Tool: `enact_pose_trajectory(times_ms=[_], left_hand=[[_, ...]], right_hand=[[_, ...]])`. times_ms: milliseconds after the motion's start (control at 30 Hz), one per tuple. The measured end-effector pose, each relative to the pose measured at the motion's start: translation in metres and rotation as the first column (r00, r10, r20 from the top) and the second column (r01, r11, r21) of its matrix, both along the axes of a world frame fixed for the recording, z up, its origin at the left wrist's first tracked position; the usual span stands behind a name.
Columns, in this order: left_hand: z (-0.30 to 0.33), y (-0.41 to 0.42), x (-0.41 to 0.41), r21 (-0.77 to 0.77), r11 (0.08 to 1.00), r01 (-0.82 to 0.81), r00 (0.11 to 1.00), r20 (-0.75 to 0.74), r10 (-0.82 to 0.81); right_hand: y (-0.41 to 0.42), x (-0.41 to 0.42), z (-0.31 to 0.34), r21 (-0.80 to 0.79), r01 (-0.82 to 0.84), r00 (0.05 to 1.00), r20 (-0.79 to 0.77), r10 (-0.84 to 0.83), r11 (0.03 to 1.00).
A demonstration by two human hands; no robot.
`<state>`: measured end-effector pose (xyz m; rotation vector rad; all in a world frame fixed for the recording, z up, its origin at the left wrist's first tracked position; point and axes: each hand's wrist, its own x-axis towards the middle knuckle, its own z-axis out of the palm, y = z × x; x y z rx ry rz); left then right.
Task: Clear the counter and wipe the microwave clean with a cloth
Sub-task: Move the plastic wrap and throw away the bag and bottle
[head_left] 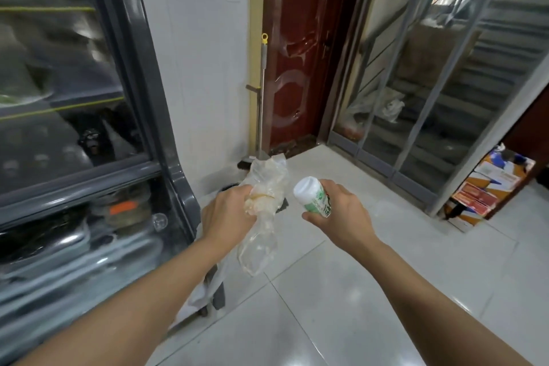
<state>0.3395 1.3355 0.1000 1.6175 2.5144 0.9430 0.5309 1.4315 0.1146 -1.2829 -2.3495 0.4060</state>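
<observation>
My left hand [228, 211] is shut on a crumpled clear plastic bag [264, 205] that sticks up above the fist and hangs down below it. My right hand [338, 211] grips a small white bottle with a green label and a white cap [312, 193], cap pointing up and left. Both hands are held out over a white tiled floor, close together. A dark round rim of a bin [228, 187] peeks out behind the left hand, mostly hidden. No microwave, counter or cloth is in view.
A glass-fronted grey display fridge [166, 134] fills the left. A broom [261, 98] leans in the corner beside a red-brown door [294, 53]. Glass sliding doors [430, 98] stand on the right, with a cardboard box of papers [490, 187] on the floor.
</observation>
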Motion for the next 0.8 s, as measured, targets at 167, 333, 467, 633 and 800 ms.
enact_pose_trajectory(times_ms=[167,333,467,633,800], left_hand=[[-0.004,0.079,-0.028,-0.006,0.999,-0.044,0.999,0.011,0.044],[-0.01,0.169,-0.055,-0.018,0.985,-0.174,0.985,-0.002,0.174],[-0.01,0.235,-0.074,-0.02,0.966,-0.256,0.966,0.017,0.256],[-0.014,0.296,-0.097,-0.042,0.949,-0.313,0.949,0.016,0.314],[-0.028,0.34,-0.135,-0.086,0.93,-0.356,0.931,0.049,0.361]], right_hand=[[0.091,-0.034,-0.006,0.015,-0.066,0.998,0.006,0.066,0.998],[0.201,-0.066,-0.001,0.021,-0.139,0.99,0.033,0.138,0.99],[0.283,-0.091,0.005,-0.004,-0.205,0.978,0.032,0.205,0.979],[0.359,-0.129,-0.002,-0.027,-0.277,0.961,0.013,0.277,0.961],[0.415,-0.182,-0.021,-0.048,-0.345,0.938,0.01,0.346,0.937]])
